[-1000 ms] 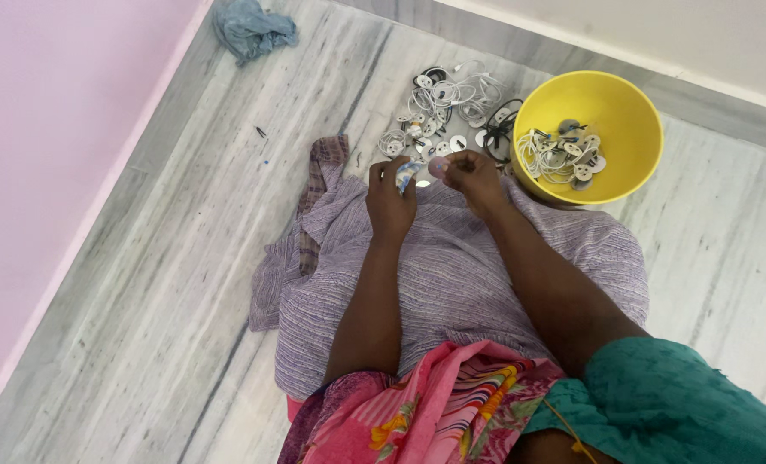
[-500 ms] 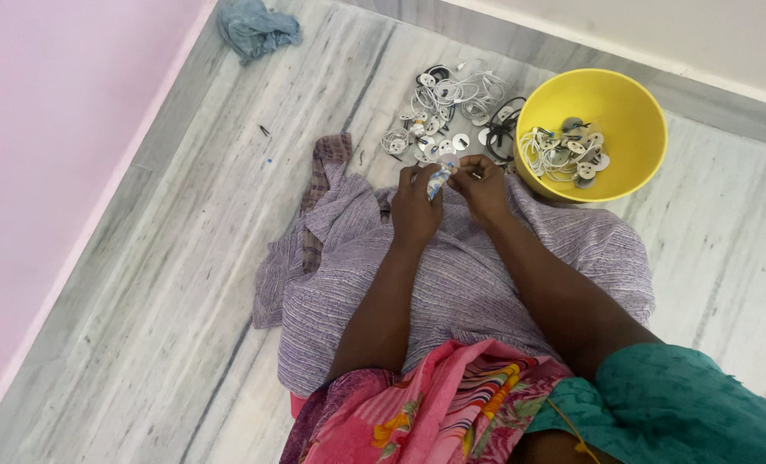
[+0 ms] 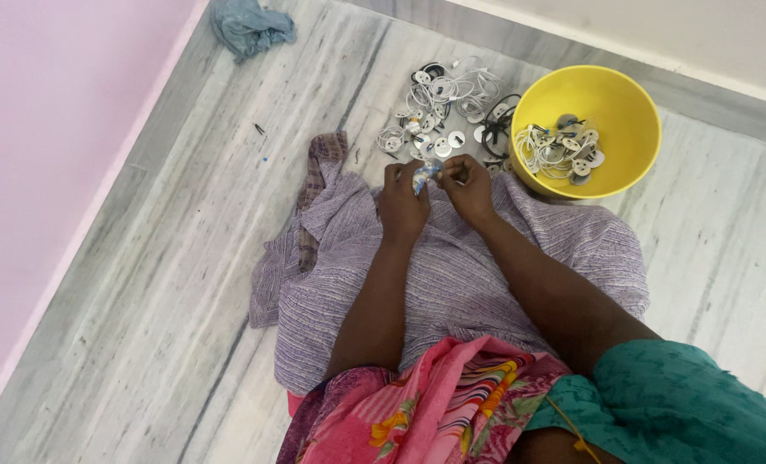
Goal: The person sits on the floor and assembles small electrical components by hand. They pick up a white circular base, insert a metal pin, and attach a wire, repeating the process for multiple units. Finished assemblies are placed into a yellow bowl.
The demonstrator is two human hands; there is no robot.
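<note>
I see left hand (image 3: pixel 402 202) and right hand (image 3: pixel 467 182) pinching one small white-blue part (image 3: pixel 423 174) together, just left of the yellow bowl (image 3: pixel 632 120) (cabled discs (image 3: pixel 439 107) heaped nearby), over purple cloth (image 3: pixel 486 266).

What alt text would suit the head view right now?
Both hands, left hand and right hand, pinch a small pale blue-white piece over a purple striped cloth. Beyond lie a pile of white discs and wires and a round yellow plastic bowl holding more.
</note>
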